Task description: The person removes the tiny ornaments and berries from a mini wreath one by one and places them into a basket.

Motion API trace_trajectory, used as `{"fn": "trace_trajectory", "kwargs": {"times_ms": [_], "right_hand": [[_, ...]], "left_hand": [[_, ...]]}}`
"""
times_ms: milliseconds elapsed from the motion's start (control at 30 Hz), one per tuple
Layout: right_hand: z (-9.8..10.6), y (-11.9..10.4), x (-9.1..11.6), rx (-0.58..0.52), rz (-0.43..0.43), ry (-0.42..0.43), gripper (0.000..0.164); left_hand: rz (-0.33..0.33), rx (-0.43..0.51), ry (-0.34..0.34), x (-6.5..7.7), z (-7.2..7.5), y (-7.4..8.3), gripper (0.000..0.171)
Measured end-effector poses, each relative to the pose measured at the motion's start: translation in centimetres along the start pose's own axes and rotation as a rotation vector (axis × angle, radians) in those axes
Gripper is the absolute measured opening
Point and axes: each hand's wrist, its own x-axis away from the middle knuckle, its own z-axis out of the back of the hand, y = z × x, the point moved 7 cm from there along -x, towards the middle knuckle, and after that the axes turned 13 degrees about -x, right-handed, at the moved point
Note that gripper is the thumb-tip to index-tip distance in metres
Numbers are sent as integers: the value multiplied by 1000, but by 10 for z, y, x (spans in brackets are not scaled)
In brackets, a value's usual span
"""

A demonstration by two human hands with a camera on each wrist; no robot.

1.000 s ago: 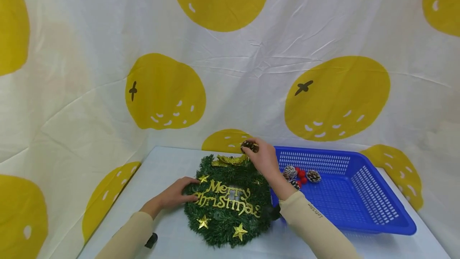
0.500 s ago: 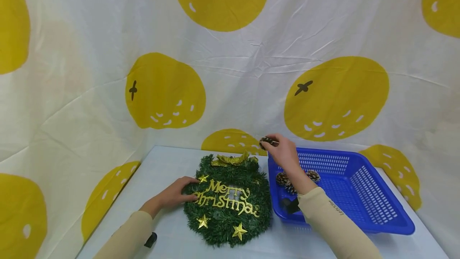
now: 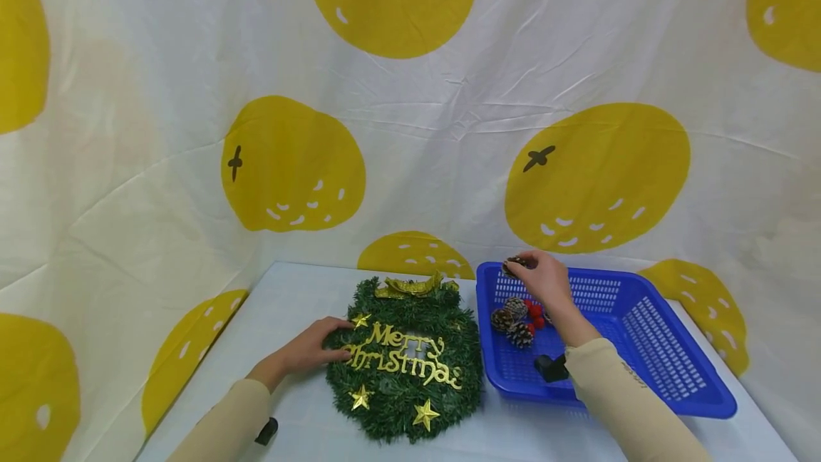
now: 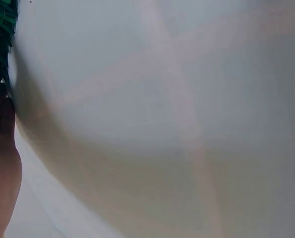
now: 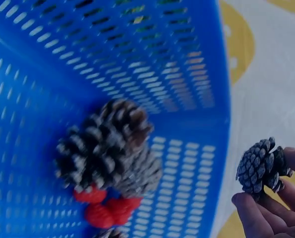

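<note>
Between the thumb and fingers of my right hand (image 3: pixel 545 282) is a brown pine cone (image 5: pixel 259 168), pinched over the back left rim of the blue plastic basket (image 3: pixel 648 405). My left hand (image 3: pixel 314 346) rests on the left edge of a green wreath (image 3: pixel 398 312), fingers spread over its foliage. Gold "Merry Christmas" lettering (image 3: pixel 410 355) crosses the wreath's front, with gold stars (image 3: pixel 426 414) around it and a gold bow (image 3: pixel 410 287) at its top. Inside the basket, several pine cones (image 5: pixel 100 148) lie against red berries (image 5: pixel 100 214).
The basket stands right of the wreath on a white table (image 3: pixel 295 419). Behind the table hangs a white cloth (image 3: pixel 436 177) printed with large yellow fruit. A black wrist device (image 3: pixel 553 368) on the right arm overlaps the basket in the head view.
My right hand has moved right, carrying the pine cone from the wreath's upper right to over the basket's back left rim. The left hand and wreath stay in place.
</note>
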Motion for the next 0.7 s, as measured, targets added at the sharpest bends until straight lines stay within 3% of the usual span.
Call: {"fn": "trace_trajectory", "kwargs": {"times_ms": [300, 700], "right_hand": [[12, 34, -3, 57, -75, 21, 48], [13, 55, -2, 114, -114, 9, 50]], "left_hand": [[3, -7, 2, -1, -3, -3, 58], [10, -6, -3, 0, -2, -5, 58]]}}
